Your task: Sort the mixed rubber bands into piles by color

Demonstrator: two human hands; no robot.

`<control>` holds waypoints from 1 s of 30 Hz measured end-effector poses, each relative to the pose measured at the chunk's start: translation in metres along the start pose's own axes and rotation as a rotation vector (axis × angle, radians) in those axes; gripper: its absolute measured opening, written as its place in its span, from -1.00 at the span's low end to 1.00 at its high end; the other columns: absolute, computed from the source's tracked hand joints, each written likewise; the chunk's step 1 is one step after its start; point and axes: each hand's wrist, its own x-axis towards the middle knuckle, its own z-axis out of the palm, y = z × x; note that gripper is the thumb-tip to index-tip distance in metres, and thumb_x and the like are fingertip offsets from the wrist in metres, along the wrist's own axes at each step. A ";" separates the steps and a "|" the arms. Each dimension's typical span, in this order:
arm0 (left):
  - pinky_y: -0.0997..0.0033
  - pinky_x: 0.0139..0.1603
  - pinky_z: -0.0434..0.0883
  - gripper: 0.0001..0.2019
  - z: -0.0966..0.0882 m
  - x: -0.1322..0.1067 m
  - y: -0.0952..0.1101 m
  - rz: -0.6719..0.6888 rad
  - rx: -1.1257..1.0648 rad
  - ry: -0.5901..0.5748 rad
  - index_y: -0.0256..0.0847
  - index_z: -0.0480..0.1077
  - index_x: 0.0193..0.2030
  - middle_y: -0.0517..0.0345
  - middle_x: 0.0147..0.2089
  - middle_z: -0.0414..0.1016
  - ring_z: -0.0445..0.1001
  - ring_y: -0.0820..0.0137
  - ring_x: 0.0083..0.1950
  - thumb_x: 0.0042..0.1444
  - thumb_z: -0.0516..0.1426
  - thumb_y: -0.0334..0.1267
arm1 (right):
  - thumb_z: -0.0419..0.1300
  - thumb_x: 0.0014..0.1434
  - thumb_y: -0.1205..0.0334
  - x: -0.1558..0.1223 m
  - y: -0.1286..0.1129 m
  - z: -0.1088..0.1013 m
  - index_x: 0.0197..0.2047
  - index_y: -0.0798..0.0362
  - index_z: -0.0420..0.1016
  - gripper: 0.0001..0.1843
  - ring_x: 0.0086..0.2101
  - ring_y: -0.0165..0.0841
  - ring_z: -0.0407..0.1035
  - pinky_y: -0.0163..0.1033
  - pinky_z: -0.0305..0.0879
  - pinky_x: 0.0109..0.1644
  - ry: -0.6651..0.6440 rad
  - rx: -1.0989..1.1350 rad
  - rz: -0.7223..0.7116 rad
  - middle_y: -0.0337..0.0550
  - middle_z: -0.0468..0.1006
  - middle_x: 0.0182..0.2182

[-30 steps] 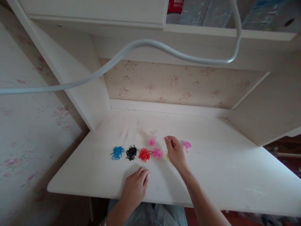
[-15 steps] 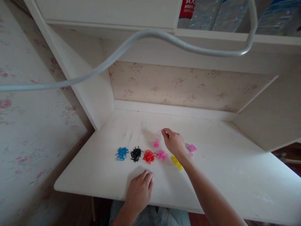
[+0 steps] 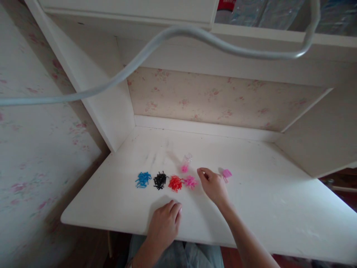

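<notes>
My right hand (image 3: 214, 186) hovers over the desk right of the pink pile, thumb and forefinger pinched together; whatever is between them is too small to make out. Just beyond it stands a small clear container (image 3: 187, 159) with pink pieces (image 3: 184, 168) at its bottom. My left hand (image 3: 165, 221) rests near the desk's front edge, fingers curled in with nothing seen in them. In a row before it lie piles of small rubber-band-like pieces: blue (image 3: 143, 179), black (image 3: 160, 180), red (image 3: 175, 183) and pink (image 3: 190, 182).
A flat pink item (image 3: 227, 173) lies right of my right hand. The white desk (image 3: 267, 208) has a side panel on the left and the right. A grey cable (image 3: 178, 31) crosses above, below a shelf with plastic bottles (image 3: 281, 13).
My right hand has drawn back from the clear container toward me and now hides the yellow pile. My left hand has stayed in place. The view has shifted slightly.
</notes>
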 end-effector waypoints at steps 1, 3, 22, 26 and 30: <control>0.37 -0.22 0.35 -0.81 0.001 0.000 -0.001 0.003 0.001 0.001 -0.07 0.35 -0.14 0.19 -0.20 0.46 0.45 0.38 -0.22 0.21 -0.03 -0.37 | -0.07 0.29 0.00 -0.008 0.005 0.004 -0.18 -0.07 0.56 -0.60 -0.46 -0.39 0.46 -0.39 0.14 -0.41 -0.057 -0.031 0.012 -0.22 0.58 -0.51; 0.37 -0.19 0.36 -0.81 0.001 0.000 -0.001 0.009 0.000 0.003 -0.08 0.36 -0.14 0.18 -0.20 0.47 0.45 0.39 -0.22 0.20 -0.03 -0.36 | -0.07 0.29 0.06 -0.022 0.015 0.009 -0.13 -0.12 0.55 -0.64 -0.38 -0.36 0.49 -0.38 0.18 -0.36 -0.154 -0.132 0.047 -0.19 0.61 -0.41; 0.37 -0.21 0.36 -0.82 0.000 0.000 0.000 0.015 0.022 0.012 -0.07 0.36 -0.18 0.19 -0.24 0.46 0.44 0.39 -0.23 0.20 -0.02 -0.36 | -0.05 0.25 0.24 -0.002 0.016 0.013 -0.09 -0.15 0.53 -0.66 -0.26 -0.16 0.51 -0.18 0.33 -0.25 -0.395 -0.553 -0.019 -0.01 0.60 -0.31; 0.38 -0.22 0.35 -0.82 0.001 0.000 0.000 0.021 0.027 0.015 -0.07 0.37 -0.17 0.20 -0.23 0.47 0.44 0.40 -0.23 0.20 -0.02 -0.36 | -0.07 0.27 0.22 -0.003 0.014 0.012 -0.15 -0.07 0.54 -0.66 -0.27 -0.14 0.51 -0.17 0.32 -0.27 -0.397 -0.558 -0.015 0.02 0.59 -0.31; 0.39 -0.25 0.33 -0.82 -0.001 0.000 0.001 0.020 0.031 0.006 -0.07 0.37 -0.19 0.21 -0.26 0.46 0.44 0.40 -0.24 0.20 -0.02 -0.37 | -0.08 0.30 0.15 -0.008 0.011 0.005 -0.14 -0.03 0.52 -0.65 -0.27 -0.15 0.51 -0.17 0.30 -0.27 -0.389 -0.554 0.001 0.04 0.59 -0.30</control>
